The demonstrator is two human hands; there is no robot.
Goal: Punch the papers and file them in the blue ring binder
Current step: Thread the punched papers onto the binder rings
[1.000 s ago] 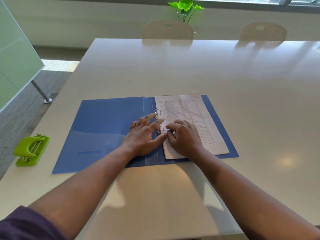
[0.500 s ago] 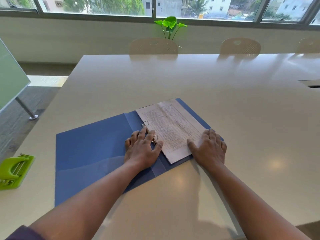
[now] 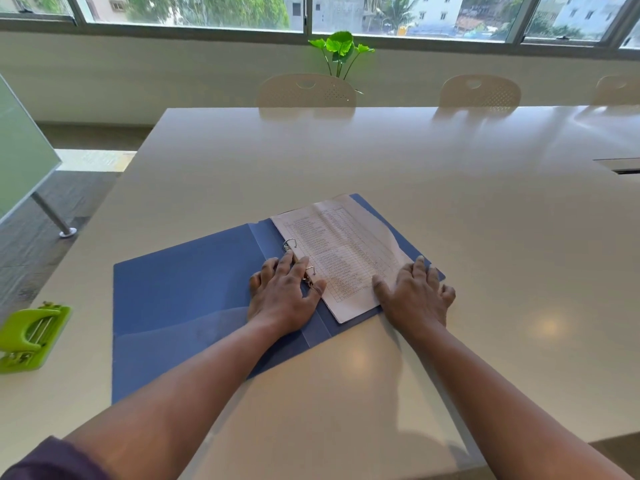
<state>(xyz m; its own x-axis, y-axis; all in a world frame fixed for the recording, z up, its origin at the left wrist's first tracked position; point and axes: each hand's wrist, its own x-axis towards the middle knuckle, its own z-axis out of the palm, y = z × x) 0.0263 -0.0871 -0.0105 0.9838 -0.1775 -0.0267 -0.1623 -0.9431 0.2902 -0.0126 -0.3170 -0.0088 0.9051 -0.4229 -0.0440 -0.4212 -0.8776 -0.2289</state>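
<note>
Over at the left edge of the table [image 3: 415,174] sits a green hole punch [image 3: 31,336], well apart from everything else. Next comes the blue ring binder [image 3: 180,296], lying open and flat, its spine running from near-right up to far-left, so the whole thing sits skewed on the table. The left hand [image 3: 282,292] rests flat on the spine, fingers straight and spread, fingertips touching the metal rings [image 3: 291,244]; it holds nothing. The papers [image 3: 341,251] lie on the binder's right cover, threaded on the rings, long axis parallel to the spine, the far right corner lifted slightly. The right hand [image 3: 417,294] lies flat on the papers' near right corner and the cover edge, fingers straight, pressing down, grasping nothing.
</note>
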